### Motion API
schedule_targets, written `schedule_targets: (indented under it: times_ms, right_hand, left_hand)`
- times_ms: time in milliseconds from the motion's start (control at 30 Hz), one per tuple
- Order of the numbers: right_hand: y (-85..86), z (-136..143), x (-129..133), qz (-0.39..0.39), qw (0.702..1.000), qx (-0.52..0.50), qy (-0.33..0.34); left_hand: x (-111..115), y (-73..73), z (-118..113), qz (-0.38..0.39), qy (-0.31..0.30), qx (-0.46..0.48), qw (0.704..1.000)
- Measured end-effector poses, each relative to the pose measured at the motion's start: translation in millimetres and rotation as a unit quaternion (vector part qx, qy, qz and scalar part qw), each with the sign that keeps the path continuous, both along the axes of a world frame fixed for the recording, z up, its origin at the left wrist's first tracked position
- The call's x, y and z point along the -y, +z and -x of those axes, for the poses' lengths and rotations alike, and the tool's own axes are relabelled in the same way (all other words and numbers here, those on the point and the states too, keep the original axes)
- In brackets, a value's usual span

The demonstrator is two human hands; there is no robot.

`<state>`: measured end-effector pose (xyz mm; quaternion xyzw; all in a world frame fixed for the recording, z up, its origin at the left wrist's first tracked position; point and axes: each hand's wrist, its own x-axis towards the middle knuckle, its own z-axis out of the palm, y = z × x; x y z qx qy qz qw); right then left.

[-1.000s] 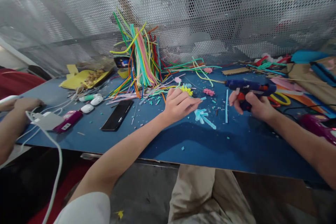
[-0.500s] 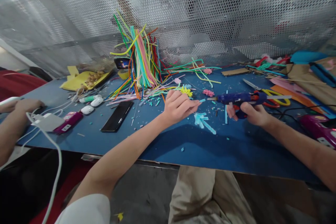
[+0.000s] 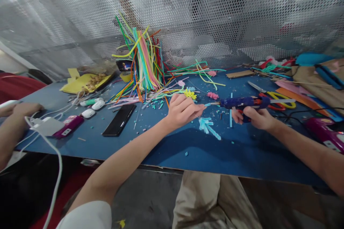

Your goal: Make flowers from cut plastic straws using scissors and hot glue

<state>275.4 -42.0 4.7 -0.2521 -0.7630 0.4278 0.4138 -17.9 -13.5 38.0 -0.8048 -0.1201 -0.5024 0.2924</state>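
My left hand pinches a short light-blue pipe cleaner piece, whose end pokes out past the fingertips. In my right hand is a dark blue hot glue gun, with a glue stick jutting from its back. The gun's nozzle points left and meets or nearly meets the end of the blue piece. Just below my left fingers is a light-blue pipe cleaner flower with a twisted stem. Yellow and pink fuzzy flowers lie behind my hands.
A tall bundle of coloured pipe cleaners stands at the back. Scissors lie right of the gun. A black phone, a white cable and a purple power strip are on the left, near another person's arm.
The glue gun has moved slightly left, bringing its nozzle up to the blue piece. My left hand has hardly moved.
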Motion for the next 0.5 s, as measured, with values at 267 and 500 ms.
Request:
schedule_targets:
  times_ms: [267,500]
  right_hand:
    - [-3.1,-2.6,-1.3,0.0,1.0,0.007,0.007]
    - [-1.3,-2.4,-1.3,-0.007,1.0,0.022,0.008]
  left_hand:
    - [-1.0,-4.4,0.1,0.018,0.0,0.007,1.0]
    - [0.5,-1.5,-0.7,0.01,-0.001,0.008,1.0]
